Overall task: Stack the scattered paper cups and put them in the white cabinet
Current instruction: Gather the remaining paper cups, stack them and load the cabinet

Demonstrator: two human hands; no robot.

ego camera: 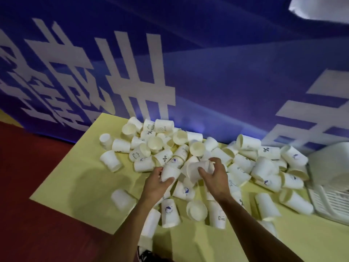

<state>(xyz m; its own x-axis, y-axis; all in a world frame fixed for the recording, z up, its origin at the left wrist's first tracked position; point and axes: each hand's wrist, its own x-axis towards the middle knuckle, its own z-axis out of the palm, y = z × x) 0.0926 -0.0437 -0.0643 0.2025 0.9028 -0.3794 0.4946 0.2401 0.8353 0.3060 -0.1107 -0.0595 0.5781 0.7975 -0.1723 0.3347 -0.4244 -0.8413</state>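
a blue backdrop (226, 82) with big white characters rises behind the yellow surface (79, 176), with red floor (37, 205) to its left. scattered paper cups (264, 167) heap across the surface, crowding against a white slatted object (328, 197) at the right edge. over the heap, the left grip (156, 184) curls round the left-hand cup (169, 173). the right grip (215, 178) clasps the right-hand cup (196, 170), just beside it.

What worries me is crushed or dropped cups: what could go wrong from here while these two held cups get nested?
The left hand grips one paper cup and the right hand another cup; a hard grip could dent a rim and jam the nesting. The forearms reach over loose cups near the yellow table's near edge; a brush might knock one to the red floor.
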